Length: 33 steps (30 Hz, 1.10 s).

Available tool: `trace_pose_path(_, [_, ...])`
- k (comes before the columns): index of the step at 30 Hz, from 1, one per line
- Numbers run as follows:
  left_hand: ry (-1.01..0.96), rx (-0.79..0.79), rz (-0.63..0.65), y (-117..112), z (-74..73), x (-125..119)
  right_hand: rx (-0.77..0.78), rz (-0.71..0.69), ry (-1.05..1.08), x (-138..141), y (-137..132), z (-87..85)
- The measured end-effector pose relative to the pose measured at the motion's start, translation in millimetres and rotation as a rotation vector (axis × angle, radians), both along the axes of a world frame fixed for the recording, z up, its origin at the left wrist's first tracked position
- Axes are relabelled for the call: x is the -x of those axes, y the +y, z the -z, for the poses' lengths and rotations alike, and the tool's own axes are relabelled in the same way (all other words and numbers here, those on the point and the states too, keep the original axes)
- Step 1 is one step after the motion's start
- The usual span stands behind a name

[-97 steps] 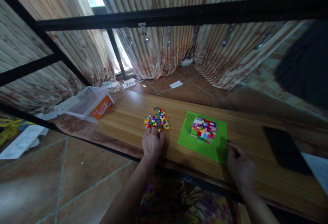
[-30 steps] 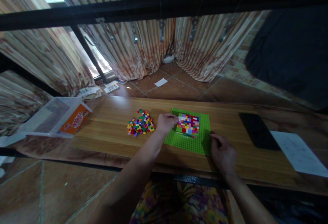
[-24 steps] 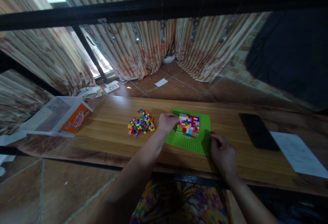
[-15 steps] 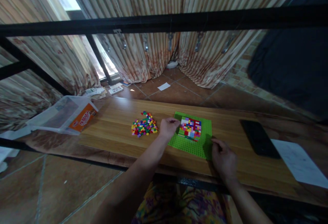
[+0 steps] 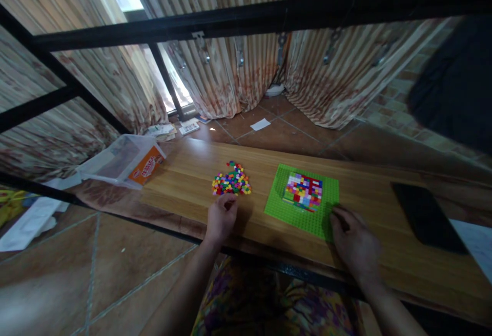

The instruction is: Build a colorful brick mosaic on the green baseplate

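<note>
My left hand point(image 5: 222, 217) is at the near edge of a pile of small colourful toy bricks point(image 5: 232, 181), its fingers curled and thumb and fingertips close together. Anything between them is too small to make out. To the right lies a green studded baseplate point(image 5: 274, 200). On it sits a block of multicoloured bricks point(image 5: 303, 191), with a few rows along its near side. My right hand point(image 5: 355, 243) is at the baseplate's right edge with its fingers bent in and closed. Whether it grips the edge or a small brick is hidden.
A clear plastic box point(image 5: 119, 159) with an orange label stands at the left end of the wooden table point(image 5: 184, 192). Right of the baseplate lie a dark phone-like slab point(image 5: 426, 215) and a white sheet point(image 5: 474, 243). A black metal bar point(image 5: 246, 20) crosses beyond the table.
My left hand has moved left and nearer, from the brick block to the pile. My right hand stays by the baseplate's right edge. The whole view has shifted with the head.
</note>
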<state>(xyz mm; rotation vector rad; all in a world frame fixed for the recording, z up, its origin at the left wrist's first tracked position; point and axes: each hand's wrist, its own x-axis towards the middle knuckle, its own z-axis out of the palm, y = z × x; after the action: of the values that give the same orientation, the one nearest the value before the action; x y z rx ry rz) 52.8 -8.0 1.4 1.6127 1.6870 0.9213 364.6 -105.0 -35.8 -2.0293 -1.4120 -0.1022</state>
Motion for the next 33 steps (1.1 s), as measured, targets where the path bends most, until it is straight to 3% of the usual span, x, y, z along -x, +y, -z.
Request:
trace_pose_path(6, [0.305,-0.095,0.072,9,-1.8,-9,0.004,-0.065,-0.003,-5,2,2.4])
trace_pose_path(13, [0.502,-0.138,0.077,19,-0.9,-21,0.028,-0.125,-0.023,-7,5,4.7])
trace_pose_path(33, [0.503,-0.170,0.173,21,2.9,-8,-0.017,-0.159,-0.036,-4,7,2.5])
